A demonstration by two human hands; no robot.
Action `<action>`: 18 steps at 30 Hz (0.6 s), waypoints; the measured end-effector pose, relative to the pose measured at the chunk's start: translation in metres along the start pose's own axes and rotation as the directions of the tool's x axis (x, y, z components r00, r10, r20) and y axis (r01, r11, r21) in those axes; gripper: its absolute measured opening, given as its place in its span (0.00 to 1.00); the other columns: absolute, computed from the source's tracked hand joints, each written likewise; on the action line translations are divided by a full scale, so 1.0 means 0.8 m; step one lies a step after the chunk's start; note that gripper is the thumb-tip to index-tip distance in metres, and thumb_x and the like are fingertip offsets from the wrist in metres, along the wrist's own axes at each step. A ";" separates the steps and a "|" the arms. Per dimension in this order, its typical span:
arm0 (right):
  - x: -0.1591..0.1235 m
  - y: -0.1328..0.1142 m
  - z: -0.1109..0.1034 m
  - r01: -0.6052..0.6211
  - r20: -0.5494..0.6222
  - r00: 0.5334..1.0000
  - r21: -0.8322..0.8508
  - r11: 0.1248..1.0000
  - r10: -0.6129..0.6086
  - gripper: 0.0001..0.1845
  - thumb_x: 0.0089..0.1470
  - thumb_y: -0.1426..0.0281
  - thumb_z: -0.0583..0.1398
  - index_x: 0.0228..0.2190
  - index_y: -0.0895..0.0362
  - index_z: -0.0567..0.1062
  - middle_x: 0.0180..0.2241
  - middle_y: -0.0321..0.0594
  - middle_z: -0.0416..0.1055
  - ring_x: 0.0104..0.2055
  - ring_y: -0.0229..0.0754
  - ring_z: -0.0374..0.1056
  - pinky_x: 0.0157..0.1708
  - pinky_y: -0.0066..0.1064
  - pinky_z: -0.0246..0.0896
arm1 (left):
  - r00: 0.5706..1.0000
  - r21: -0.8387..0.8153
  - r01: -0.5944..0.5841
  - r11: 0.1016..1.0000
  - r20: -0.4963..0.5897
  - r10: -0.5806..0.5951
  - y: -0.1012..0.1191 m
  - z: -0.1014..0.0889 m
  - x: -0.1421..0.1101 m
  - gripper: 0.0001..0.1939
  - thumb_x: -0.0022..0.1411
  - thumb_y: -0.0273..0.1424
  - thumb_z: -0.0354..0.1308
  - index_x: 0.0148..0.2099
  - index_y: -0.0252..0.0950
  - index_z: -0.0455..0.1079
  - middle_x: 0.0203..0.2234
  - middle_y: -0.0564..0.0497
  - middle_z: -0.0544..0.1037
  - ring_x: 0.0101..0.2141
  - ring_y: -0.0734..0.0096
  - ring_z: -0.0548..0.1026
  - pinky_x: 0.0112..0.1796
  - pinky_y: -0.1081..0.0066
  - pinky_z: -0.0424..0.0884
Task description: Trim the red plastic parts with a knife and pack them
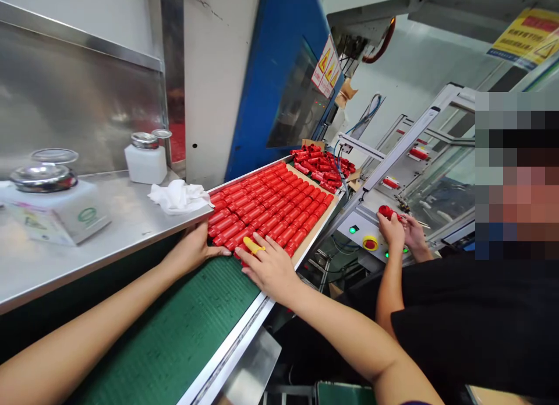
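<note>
Rows of red plastic tubular parts (266, 207) lie side by side on a cardboard sheet (312, 233) over the green conveyor belt (205, 312). My left hand (194, 247) is at their near left corner, thumb stretched along the front edge; its other fingers are partly hidden beside the shelf. My right hand (273, 268) rests on the near right parts with fingers spread, touching them. A yellow finger cot (253, 246) covers one of its fingers. Neither hand has closed around a part.
Left of the belt, a steel shelf (131, 218) holds white pump bottles (146, 160) and a crumpled white cloth (180, 196). Loose red parts (321, 163) are heaped at the far end. On the right, a co-worker's hands (395, 227) hold a red part by a machine.
</note>
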State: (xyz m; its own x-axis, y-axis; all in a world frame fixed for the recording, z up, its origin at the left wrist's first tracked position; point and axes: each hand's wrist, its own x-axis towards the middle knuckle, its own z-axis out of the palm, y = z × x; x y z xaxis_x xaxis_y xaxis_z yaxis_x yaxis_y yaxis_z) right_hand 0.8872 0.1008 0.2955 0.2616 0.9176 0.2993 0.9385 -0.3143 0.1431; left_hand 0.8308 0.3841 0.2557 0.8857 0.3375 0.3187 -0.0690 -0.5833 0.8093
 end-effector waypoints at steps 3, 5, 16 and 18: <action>0.002 0.010 -0.006 -0.009 0.002 1.000 0.012 1.000 0.009 0.28 0.80 0.57 0.64 0.75 0.47 0.75 0.74 0.47 0.76 0.82 0.59 0.64 0.81 0.59 0.62 | 1.000 0.026 0.001 1.000 -0.021 0.000 -0.001 0.003 -0.001 0.49 0.44 0.44 0.89 0.63 0.41 0.72 0.72 0.32 0.77 0.80 0.28 0.62 0.79 0.45 0.55; 0.002 0.015 -0.007 -0.008 0.002 1.000 0.030 1.000 0.008 0.29 0.80 0.57 0.64 0.75 0.47 0.74 0.74 0.47 0.76 0.83 0.59 0.62 0.82 0.60 0.59 | 1.000 0.040 -0.005 0.999 -0.028 0.006 -0.002 0.006 -0.001 0.46 0.48 0.46 0.88 0.63 0.40 0.72 0.70 0.30 0.78 0.79 0.27 0.64 0.78 0.45 0.59; 0.001 0.042 0.004 -0.059 -0.012 0.998 0.072 0.996 0.060 0.29 0.78 0.59 0.67 0.74 0.48 0.77 0.72 0.49 0.78 0.83 0.62 0.61 0.83 0.62 0.56 | 0.999 0.066 0.034 0.997 -0.035 -0.032 -0.003 0.028 0.016 0.70 0.49 0.49 0.86 0.84 0.28 0.57 0.84 0.17 0.54 0.85 0.22 0.45 0.80 0.43 0.49; 0.002 0.046 0.004 -0.074 -0.022 0.997 0.070 0.995 0.076 0.29 0.78 0.60 0.66 0.74 0.47 0.76 0.74 0.47 0.76 0.84 0.62 0.61 0.83 0.62 0.56 | 0.998 0.060 0.054 0.997 -0.048 -0.051 -0.003 0.031 0.022 0.75 0.47 0.48 0.87 0.85 0.25 0.53 0.84 0.13 0.51 0.84 0.20 0.44 0.79 0.41 0.51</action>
State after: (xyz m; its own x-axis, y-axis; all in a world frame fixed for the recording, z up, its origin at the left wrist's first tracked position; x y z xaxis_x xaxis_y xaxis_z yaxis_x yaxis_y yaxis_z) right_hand 0.9231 0.0916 0.2981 0.3273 0.8855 0.3299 0.9299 -0.3639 0.0542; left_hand 0.8576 0.3728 0.2472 0.8650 0.4018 0.3006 0.0062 -0.6076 0.7942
